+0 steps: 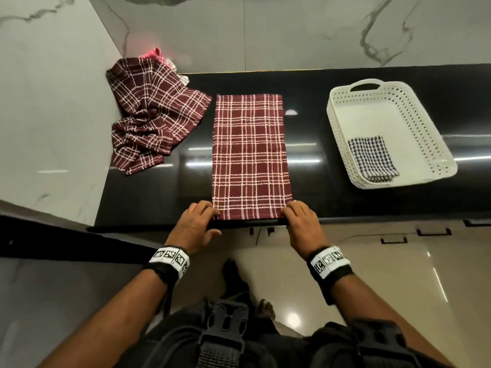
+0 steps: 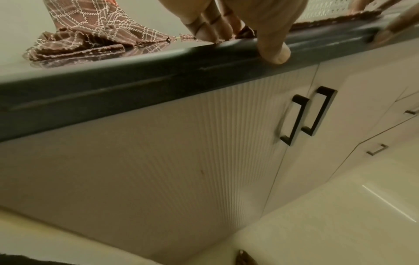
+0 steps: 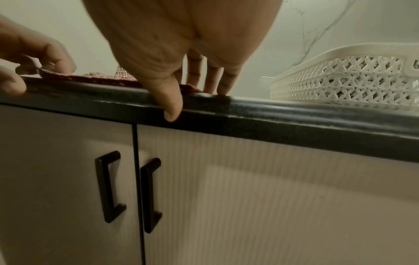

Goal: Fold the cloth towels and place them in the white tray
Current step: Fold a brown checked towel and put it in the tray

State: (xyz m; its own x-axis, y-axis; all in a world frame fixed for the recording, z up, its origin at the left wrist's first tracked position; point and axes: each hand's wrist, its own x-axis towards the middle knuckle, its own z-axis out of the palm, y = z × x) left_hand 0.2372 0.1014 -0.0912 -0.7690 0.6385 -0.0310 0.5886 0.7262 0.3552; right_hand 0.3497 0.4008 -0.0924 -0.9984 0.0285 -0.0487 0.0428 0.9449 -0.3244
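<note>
A maroon plaid towel [image 1: 251, 158] lies flat as a long strip on the black counter [image 1: 345, 197], its near edge at the counter's front. My left hand [image 1: 210, 216] rests on its near left corner with straight fingers [image 2: 204, 30], the thumb hanging over the counter's edge. My right hand [image 1: 289, 213] presses the near right corner the same way, fingers [image 3: 213, 78] down and thumb over the edge. At the right stands the white tray [image 1: 425, 128], holding a folded black-and-white checked towel [image 1: 373, 159]. A crumpled maroon plaid towel [image 1: 154, 112] lies at the back left.
A pink cloth [image 1: 154, 53] peeks out behind the crumpled towel, against the marble wall. Bare counter lies between the flat towel and the tray. Below the counter are cabinet doors with black handles [image 3: 108, 186].
</note>
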